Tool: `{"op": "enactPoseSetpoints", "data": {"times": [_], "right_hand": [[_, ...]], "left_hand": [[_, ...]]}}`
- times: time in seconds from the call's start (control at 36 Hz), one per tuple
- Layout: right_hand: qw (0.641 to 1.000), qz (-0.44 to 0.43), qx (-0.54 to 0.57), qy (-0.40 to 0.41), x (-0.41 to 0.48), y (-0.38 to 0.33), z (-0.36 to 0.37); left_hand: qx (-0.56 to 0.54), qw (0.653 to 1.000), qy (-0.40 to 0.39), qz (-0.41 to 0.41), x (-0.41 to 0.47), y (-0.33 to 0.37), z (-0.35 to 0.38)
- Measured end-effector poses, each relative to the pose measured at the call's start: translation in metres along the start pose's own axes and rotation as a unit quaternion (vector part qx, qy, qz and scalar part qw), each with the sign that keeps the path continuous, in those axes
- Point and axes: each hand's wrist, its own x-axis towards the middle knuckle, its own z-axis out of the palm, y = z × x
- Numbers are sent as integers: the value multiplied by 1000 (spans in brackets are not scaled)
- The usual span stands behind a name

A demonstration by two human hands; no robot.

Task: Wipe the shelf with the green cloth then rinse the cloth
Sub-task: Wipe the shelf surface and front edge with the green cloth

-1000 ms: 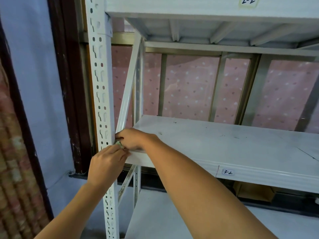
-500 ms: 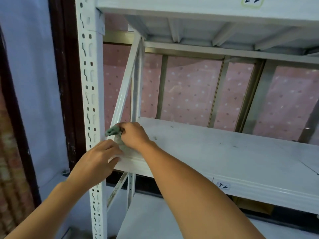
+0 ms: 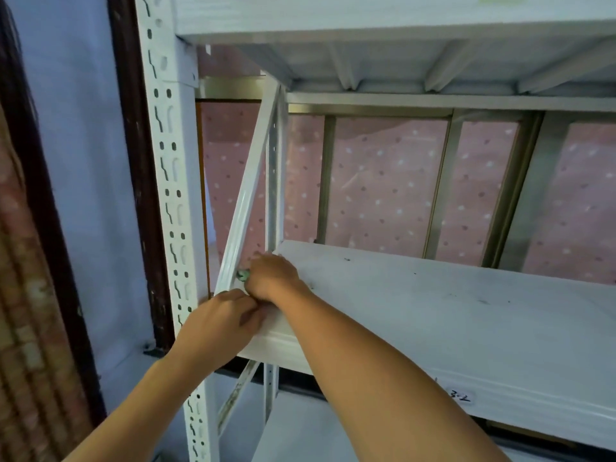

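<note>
The right hand [image 3: 271, 278], clenched on the green cloth [image 3: 242, 275], had moved up the diagonal brace [image 3: 248, 191]; the left hand [image 3: 220, 323] gripped the shelf [image 3: 433, 315] edge, wiping unfinished.

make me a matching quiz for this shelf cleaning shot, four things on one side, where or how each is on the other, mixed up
Things:
1. green cloth
2. left hand
3. shelf board
4. handwritten label

Places or states:
A. stuck on the board's front edge
B. bunched inside the right hand, only a tip showing
C. white, with dark specks
D. at the board's front left corner

Pairs: 1-B, 2-D, 3-C, 4-A
</note>
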Motion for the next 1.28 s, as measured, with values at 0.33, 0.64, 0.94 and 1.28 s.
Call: {"op": "enactPoseSetpoints", "data": {"times": [0.33, 0.64, 0.94, 1.28], "right_hand": [[993, 28, -25, -109, 33, -11, 25], [991, 41, -26, -126, 33, -6, 26], [990, 59, -21, -125, 18, 14, 17], [986, 107, -30, -121, -5, 72, 7]], "left_hand": [[-6, 999, 41, 18, 3, -3, 3], [-26, 995, 72, 57, -7, -4, 3], [-7, 990, 116, 77, -17, 1, 2], [-46, 986, 30, 155, -16, 39, 14]]}}
